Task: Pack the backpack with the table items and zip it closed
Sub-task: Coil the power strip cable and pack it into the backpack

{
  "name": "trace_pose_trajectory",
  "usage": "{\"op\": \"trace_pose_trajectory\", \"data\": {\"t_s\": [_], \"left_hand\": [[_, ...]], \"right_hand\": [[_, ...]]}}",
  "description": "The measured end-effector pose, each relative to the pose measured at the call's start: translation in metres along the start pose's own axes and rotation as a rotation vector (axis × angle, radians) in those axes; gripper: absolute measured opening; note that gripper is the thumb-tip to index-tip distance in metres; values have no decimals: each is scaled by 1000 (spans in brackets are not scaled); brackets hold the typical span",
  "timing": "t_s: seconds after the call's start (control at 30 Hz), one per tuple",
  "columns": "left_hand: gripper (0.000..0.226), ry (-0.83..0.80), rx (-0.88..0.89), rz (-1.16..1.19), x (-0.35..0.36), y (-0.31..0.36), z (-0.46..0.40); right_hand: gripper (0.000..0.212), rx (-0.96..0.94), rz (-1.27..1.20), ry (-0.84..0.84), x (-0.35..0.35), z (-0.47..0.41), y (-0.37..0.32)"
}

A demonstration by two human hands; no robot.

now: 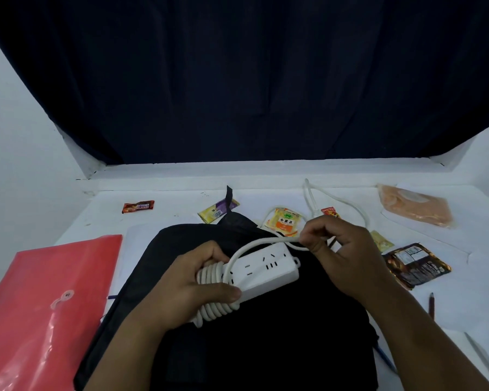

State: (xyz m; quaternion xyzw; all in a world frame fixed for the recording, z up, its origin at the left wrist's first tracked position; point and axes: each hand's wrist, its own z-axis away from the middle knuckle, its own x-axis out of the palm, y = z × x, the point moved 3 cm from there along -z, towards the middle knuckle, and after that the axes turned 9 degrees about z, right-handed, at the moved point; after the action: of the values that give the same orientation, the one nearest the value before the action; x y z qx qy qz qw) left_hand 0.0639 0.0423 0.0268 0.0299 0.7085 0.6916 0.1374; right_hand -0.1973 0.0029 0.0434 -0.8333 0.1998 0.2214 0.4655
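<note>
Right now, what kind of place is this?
Probably a staged recording booth, not a home: a white table boxed in by white walls, with a dark curtain behind it. Snack packets lie spread around a black backpack.

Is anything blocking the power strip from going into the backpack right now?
Yes, as far as shown: the backpack lies flat under the power strip with no opening visible. The cord also trails loose across the table; the right hand pinches it, the left hand grips the strip.

Chinese print, perhaps, on orange packet [285, 222]
</note>
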Motion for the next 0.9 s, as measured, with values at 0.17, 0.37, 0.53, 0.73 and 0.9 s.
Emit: {"op": "trace_pose_trajectory", "data": {"t_s": [0.17, 0.37, 0.53, 0.73, 0.9], "left_hand": [[49, -41, 94, 291, 15, 6, -1], [80, 87, 114, 421, 14, 4, -7], [50, 222, 126, 418, 20, 0, -9], [48, 454, 49, 411, 20, -6, -10], [52, 553, 40, 374, 10, -6, -9]], "right_hand": [[11, 111, -4, -15, 9, -4, 5], [8, 202, -64, -190, 36, 12, 1], [7, 187, -49, -285, 44, 12, -6], [19, 111, 66, -389, 46, 12, -5], [19, 56, 203, -337, 43, 15, 14]]}}
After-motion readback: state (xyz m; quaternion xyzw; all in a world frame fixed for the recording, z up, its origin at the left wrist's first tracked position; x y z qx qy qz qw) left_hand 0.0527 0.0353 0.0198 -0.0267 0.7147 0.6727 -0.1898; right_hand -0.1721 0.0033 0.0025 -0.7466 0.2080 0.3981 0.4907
